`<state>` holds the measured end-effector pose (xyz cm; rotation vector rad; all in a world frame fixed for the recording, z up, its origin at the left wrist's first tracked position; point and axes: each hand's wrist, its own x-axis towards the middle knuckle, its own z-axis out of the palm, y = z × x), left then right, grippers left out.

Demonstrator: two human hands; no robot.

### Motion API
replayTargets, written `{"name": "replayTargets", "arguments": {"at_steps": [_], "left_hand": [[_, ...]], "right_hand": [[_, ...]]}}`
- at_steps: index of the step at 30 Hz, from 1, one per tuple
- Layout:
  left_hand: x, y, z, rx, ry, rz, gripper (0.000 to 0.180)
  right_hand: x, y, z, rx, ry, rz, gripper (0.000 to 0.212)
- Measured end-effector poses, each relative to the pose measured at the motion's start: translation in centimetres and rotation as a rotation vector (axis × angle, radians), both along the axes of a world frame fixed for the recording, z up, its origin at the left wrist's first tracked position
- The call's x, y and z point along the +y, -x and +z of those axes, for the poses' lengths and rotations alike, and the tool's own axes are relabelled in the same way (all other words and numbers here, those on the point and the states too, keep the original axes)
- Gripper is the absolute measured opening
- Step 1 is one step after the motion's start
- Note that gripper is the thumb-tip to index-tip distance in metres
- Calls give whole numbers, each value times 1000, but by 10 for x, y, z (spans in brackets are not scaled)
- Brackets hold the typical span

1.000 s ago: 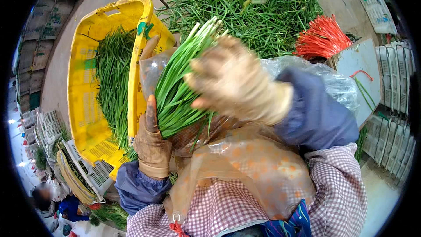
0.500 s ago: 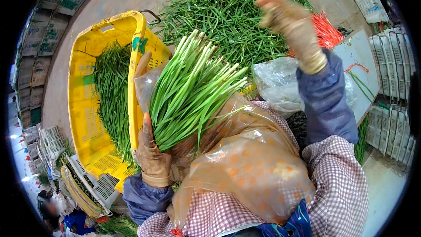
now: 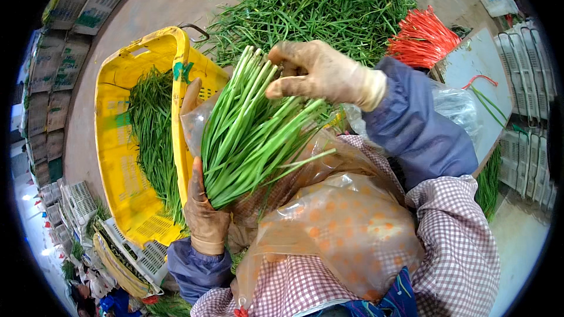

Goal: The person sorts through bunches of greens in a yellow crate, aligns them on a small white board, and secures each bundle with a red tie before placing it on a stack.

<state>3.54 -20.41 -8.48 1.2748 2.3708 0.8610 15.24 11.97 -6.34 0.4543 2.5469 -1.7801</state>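
Observation:
A bunch of garlic chives (image 3: 244,141) lies across my lap, white stem ends pointing up and away, loose green leaves toward me. My left hand (image 3: 205,217), in a stained tan glove, supports it from the left and below; the thumb lies along its edge, and most of the fingers are hidden under the leaves. My right hand (image 3: 320,73), gloved too, is over the white ends with thumb and forefinger parted. The other fingers curl behind, and whether they touch single stems is hard to see. A see-through plastic apron (image 3: 329,223) with orange dots covers my lap.
A yellow crate (image 3: 111,158) with chives inside tilts at my left. Beyond my hands spreads a large heap of chives (image 3: 317,6). Red ties (image 3: 423,41) lie by a pale board (image 3: 479,76), with a clear plastic bag (image 3: 455,108) nearby. Stacked grey crates (image 3: 523,70) stand at right.
My right hand has come down and left from above the red ties to the white ends of the bunch. My left hand keeps its hold, almost in place.

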Motion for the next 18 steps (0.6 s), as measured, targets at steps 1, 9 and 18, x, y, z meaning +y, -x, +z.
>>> {"name": "replayTargets", "arguments": {"at_steps": [1, 9, 18], "left_hand": [[5, 0, 5, -42, 19, -15, 87], [10, 3, 11, 86, 38, -88, 85], [6, 5, 1, 158, 47, -49, 88]], "right_hand": [[-3, 6, -24, 200, 36, -68, 38], [52, -7, -60, 496, 322, -519, 15], [6, 21, -35, 419, 231, -98, 29]]}}
